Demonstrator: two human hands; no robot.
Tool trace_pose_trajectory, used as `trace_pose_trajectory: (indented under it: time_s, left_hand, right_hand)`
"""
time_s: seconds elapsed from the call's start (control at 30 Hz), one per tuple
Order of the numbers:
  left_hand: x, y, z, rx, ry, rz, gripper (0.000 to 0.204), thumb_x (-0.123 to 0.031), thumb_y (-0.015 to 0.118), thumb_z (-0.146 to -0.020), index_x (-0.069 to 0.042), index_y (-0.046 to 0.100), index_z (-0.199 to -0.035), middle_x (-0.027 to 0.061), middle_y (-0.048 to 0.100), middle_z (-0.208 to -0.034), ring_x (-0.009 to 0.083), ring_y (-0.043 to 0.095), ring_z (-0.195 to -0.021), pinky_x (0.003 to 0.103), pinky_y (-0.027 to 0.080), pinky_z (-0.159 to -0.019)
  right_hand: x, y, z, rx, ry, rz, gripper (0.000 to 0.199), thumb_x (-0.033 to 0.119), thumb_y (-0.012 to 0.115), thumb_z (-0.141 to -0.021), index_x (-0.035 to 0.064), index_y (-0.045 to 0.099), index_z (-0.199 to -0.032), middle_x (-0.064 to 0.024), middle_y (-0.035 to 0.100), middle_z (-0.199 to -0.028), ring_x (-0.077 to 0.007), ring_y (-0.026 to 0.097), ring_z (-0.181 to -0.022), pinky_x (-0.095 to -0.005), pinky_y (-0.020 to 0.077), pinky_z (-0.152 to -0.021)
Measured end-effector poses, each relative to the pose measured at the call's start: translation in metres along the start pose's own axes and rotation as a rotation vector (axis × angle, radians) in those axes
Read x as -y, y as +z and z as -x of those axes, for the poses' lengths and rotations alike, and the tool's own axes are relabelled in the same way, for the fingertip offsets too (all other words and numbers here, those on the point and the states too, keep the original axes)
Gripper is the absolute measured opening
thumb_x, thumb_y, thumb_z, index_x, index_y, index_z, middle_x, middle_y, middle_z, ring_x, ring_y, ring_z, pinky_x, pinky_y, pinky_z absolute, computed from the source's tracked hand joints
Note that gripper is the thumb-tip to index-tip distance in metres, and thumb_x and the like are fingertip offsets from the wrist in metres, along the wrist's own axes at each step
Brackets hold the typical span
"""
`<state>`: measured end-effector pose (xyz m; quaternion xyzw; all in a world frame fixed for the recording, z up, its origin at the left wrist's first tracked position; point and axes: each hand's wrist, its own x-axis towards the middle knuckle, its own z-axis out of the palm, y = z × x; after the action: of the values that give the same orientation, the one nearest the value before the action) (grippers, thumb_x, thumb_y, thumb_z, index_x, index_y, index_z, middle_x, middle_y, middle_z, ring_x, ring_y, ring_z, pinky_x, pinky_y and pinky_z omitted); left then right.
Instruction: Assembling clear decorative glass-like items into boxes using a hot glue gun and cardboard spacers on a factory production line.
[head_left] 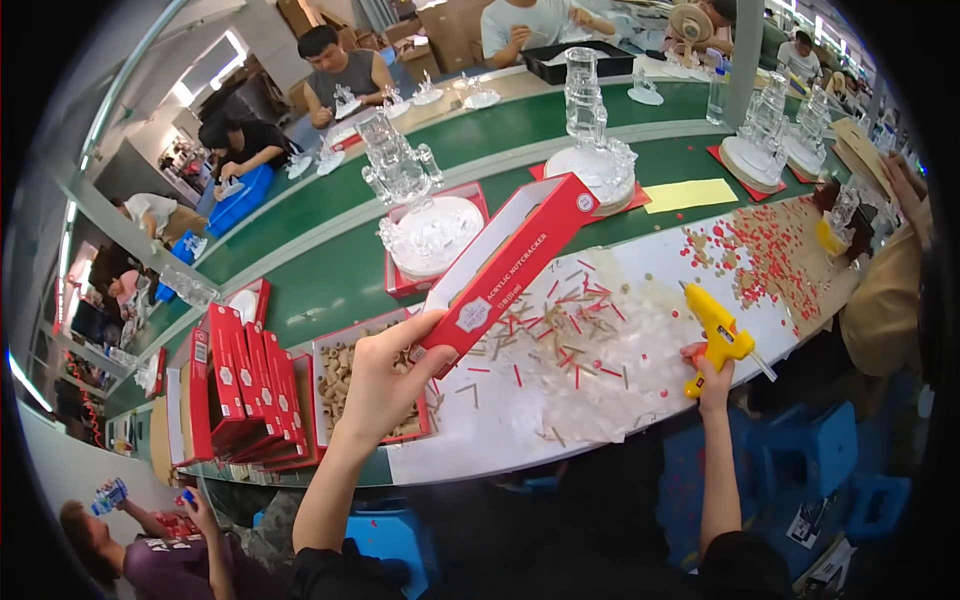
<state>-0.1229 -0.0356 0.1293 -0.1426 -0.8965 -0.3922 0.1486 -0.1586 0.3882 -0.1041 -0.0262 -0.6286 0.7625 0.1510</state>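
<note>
My left hand [385, 370] grips the near end of a long, shallow red cardboard box [530, 262], its white inside showing. The box is held up at a slant over the bench. In my right hand [713, 388] is a yellow hot glue gun [722, 338], its nozzle pointing up and left and a pale glue stick poking out behind. Beneath the hands, thin red and tan sticks [570, 330] lie scattered on a white sheet [470, 420]. Beside my left wrist stands a red box of small tan wooden pieces [345, 385].
Several red boxes [245, 375] stand stacked at the left. Clear acrylic figures [400, 165] on round white bases line the green conveyor [330, 290]. Small red and tan pieces [765, 255] lie spread at the right. Blue stools [815, 440] stand below the bench; other people work around it.
</note>
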Motion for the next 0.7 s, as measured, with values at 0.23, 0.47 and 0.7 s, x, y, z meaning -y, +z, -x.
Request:
trace_pose_trajectory:
  time_s: [0.23, 0.47, 0.7]
  left_hand:
    - [0.018, 0.004, 0.002, 0.11, -0.172, 0.159, 0.033, -0.002, 0.067, -0.081, 0.004, 0.062, -0.114, 0.0126, 0.07, -0.094, 0.0141, 0.064, -0.082, 0.027, 0.05, -0.077]
    - [0.025, 0.022, 0.026, 0.155, 0.129, -0.131, 0.027, -0.003, 0.073, -0.075, 0.001, 0.066, -0.101, 0.0126, 0.065, -0.082, 0.0242, 0.062, -0.073, 0.032, 0.049, -0.067]
    - [0.048, 0.102, 0.088, 0.257, 0.301, -0.172, 0.016, -0.007, 0.067, -0.079, -0.004, 0.067, -0.095, 0.0074, 0.066, -0.077, 0.0244, 0.062, -0.074, 0.036, 0.048, -0.069]
  right_hand:
    - [0.002, 0.003, 0.001, 0.016, 0.0, 0.04, 0.041, 0.003, 0.052, -0.085, -0.0055, 0.042, -0.124, -0.013, 0.063, -0.092, -0.0224, 0.064, -0.089, -0.0329, 0.053, -0.081]
    - [0.012, 0.012, 0.002, -0.017, -0.008, 0.07, 0.038, 0.004, 0.054, -0.086, -0.0053, 0.045, -0.122, -0.0128, 0.064, -0.091, -0.0223, 0.064, -0.089, -0.0322, 0.0528, -0.08]
    - [0.006, 0.009, 0.0, 0.012, 0.003, 0.015, 0.031, 0.013, 0.059, -0.087, -0.0017, 0.051, -0.113, -0.0113, 0.065, -0.087, -0.0215, 0.065, -0.086, -0.0323, 0.0528, -0.079]
